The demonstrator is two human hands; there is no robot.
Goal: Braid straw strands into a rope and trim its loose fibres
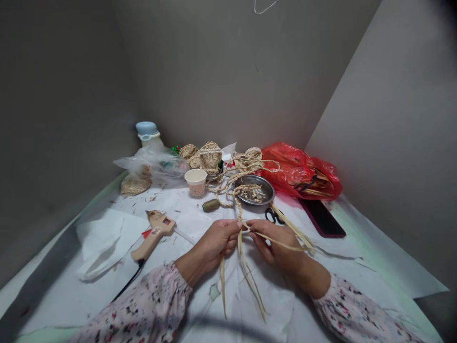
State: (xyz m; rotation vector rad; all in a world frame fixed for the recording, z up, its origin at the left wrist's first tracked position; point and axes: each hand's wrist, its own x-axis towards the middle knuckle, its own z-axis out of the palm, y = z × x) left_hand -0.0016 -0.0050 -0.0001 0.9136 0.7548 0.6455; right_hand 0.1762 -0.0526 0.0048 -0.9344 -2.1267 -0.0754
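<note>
Between my two hands is the working end of a pale straw braid [239,205], whose finished length runs back in loops across the table. My left hand [218,242] pinches the braid where it splits into loose strands. My right hand [276,243] is closed on one of the straw strands [282,241], its fingertips almost meeting the left ones. Other loose strands [246,269] hang down between the hands toward the front of the table. Beyond the fingers, a round metal dish [267,202] holds small straw scraps.
At left lie a hot glue gun [157,237] and white paper [107,243]. Further back stand a paper cup [196,183], a thread spool [211,205], woven straw pieces [210,156] and a blue-capped bottle [147,131]. Right: black-handled scissors [270,216], a phone [322,218], a red bag [285,164].
</note>
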